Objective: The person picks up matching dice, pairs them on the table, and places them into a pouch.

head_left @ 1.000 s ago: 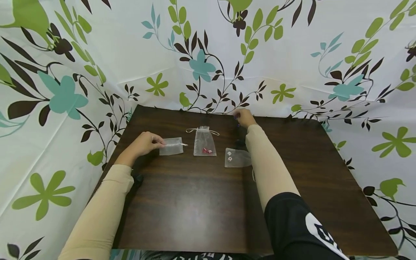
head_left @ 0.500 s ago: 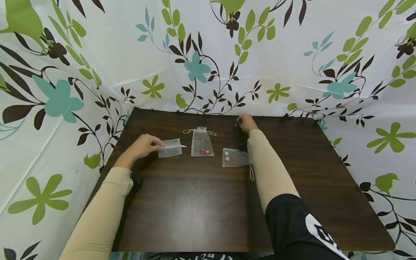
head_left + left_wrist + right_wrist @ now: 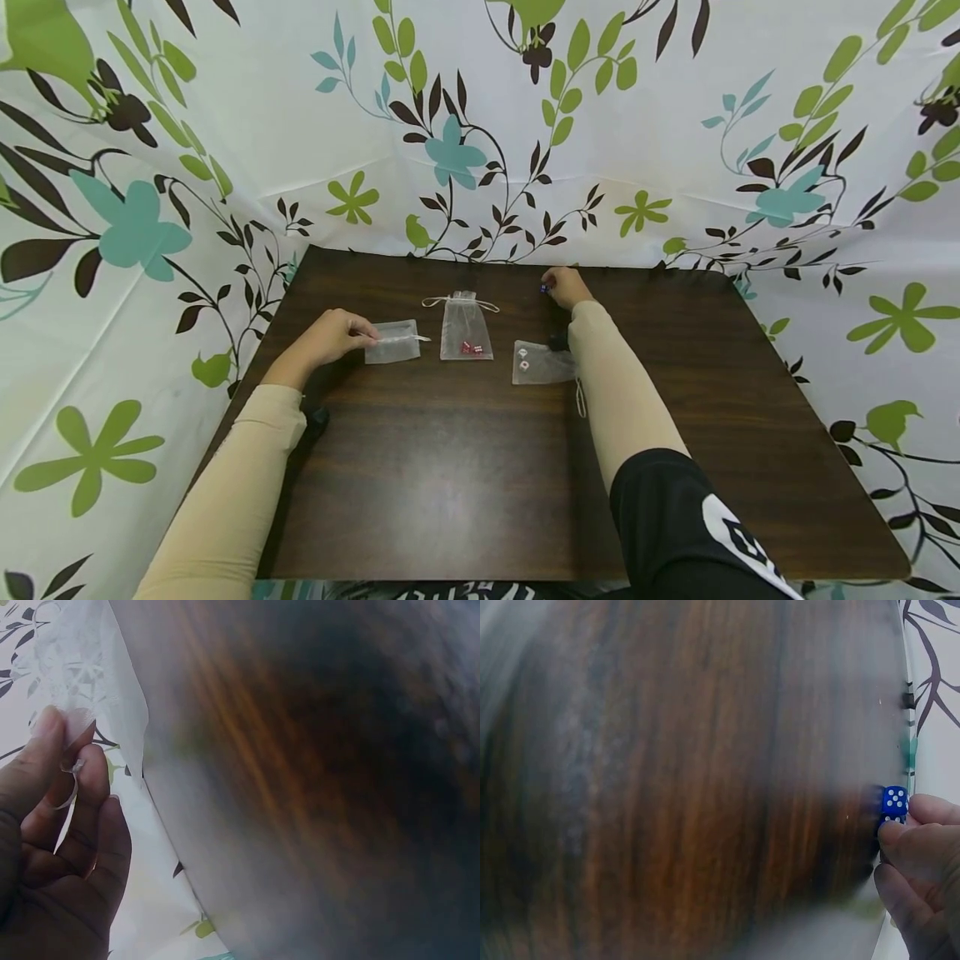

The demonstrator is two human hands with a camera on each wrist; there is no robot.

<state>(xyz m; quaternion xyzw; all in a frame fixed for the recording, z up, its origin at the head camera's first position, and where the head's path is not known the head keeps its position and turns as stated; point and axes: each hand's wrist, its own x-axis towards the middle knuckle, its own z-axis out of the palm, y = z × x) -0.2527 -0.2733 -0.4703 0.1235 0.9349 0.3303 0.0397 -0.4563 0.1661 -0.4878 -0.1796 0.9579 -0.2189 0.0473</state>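
At the left of the table, my left hand (image 3: 339,335) pinches the edge of a small white mesh drawstring bag (image 3: 397,342). In the left wrist view, thumb and fingers hold its sheer fabric (image 3: 81,724), with a loop of cord hanging over the fingers. Near the table's back edge, my right hand (image 3: 567,286) holds blue dice between thumb and finger. The right wrist view shows one blue die (image 3: 895,800) above a second blue die (image 3: 892,820), which the thumb partly covers.
Another mesh bag (image 3: 461,321) with red dice (image 3: 472,348) inside lies at the middle. A third mesh bag (image 3: 536,363) with white dice lies right of it, partly under the right forearm. Floral cloth (image 3: 337,83) hangs behind the dark wooden table (image 3: 450,483).
My right hand has moved slightly lower and towards the table surface at the back edge, with the blue dice. The left hand keeps its hold on the bag. The view shifted slightly.
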